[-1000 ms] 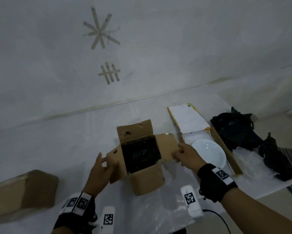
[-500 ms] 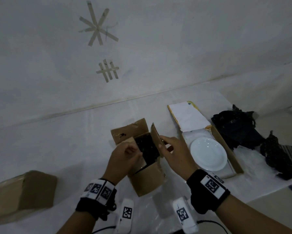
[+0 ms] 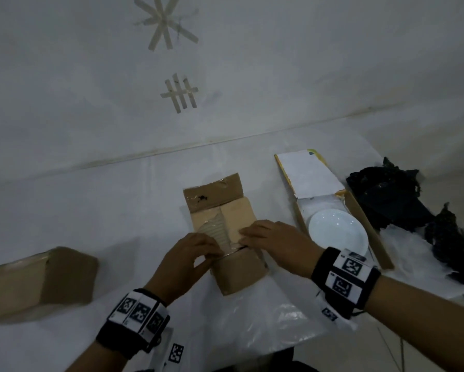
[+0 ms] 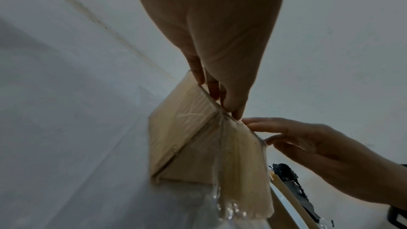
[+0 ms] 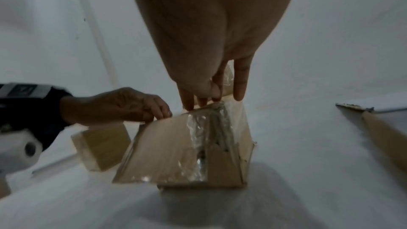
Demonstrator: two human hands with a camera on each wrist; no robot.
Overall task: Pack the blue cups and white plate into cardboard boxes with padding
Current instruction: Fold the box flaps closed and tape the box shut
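at the centre of the white-covered table (image 3: 78, 200) stands the small cardboard box (image 3: 239, 272), its two side flaps folded flat over the top while the far flap at 12 o'clock and the near flap at 6 o'clock lie open; the left hand (image 3: 185, 261) presses the left flap down with bent fingertips and the right hand (image 3: 276, 244) holds the right flap flat with straight fingers, neither gripping anything. at 3 o'clock, just beside it, the white plate (image 3: 338, 234) lies in an open flat box (image 3: 370, 229), black padding (image 3: 386, 194) heaped beyond that, and a closed cardboard box (image 3: 37, 280) sits at 9 o'clock; no blue cups show
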